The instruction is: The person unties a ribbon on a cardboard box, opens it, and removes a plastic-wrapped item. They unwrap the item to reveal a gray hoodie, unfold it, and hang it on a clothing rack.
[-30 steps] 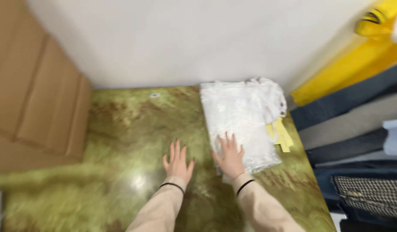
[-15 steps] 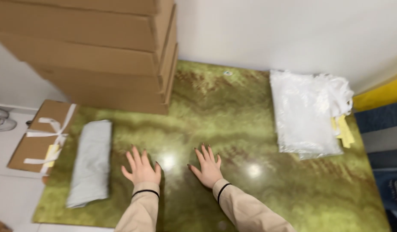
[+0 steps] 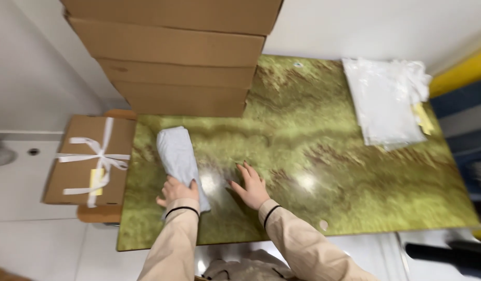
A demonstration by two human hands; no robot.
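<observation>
**Left hand on the folded grey cloth**

The folded grey cloth [image 3: 178, 158] lies left of centre in the frame, on the glossy green marbled tabletop [image 3: 355, 192], its long side running up and slightly left. The left hand [image 3: 177, 191] is clamped over its near end, fingers curled onto the fabric, so the step in hand looks like taking hold of the cloth; a clean lift or slide would likely call for a firm pinch, since the soft bundle could unroll or sag. The right hand [image 3: 252, 186] rests flat and spread on the bare tabletop just beside it, grasping nothing.

The cloth looks soft, matte and lightly creased, rolled into a rounded oblong. The tabletop is hard and shiny, throwing back lamp glare. At the upper left a stack of plain brown cardboard boxes [image 3: 183, 57] stands on the table. At the upper right lies a flat pile of clear plastic bags [image 3: 383, 101], crinkled and translucent. Off the table's left edge sits a flat cardboard parcel [image 3: 89, 158] tied with white ribbon.
</observation>
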